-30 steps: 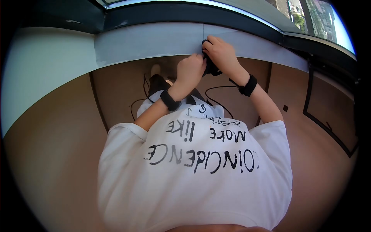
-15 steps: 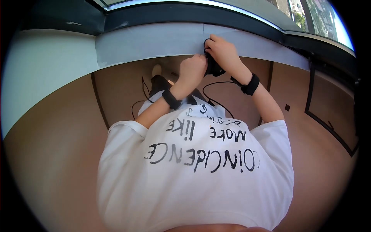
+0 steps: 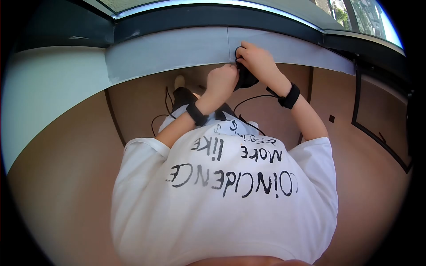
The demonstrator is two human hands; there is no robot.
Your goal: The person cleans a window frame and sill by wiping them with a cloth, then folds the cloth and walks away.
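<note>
Both my hands are raised at the front edge of the grey window sill [image 3: 168, 49], on a black cloth item [image 3: 246, 79] that hangs below them. Its exact kind does not show. My left hand [image 3: 222, 83] is closed, pinching the item's upper left side. From the right, my right hand [image 3: 258, 62] grips its top with bent fingers, and a thin black loop curves around the fingertips. Part of the item is hidden behind my fingers. Black straps [image 3: 197, 114] circle both wrists.
Dark window framing [image 3: 213, 17] runs behind the sill. Black cables [image 3: 253, 96] hang near my body, above the brown floor [image 3: 275, 115]. My shoe [image 3: 179, 81] shows under the sill's edge. At right stands a black-edged frame [image 3: 355, 106].
Both hands stay at nearly the same spot, still on the black cloth item. The item has turned or shifted slightly between them, and the view has moved a little.
</note>
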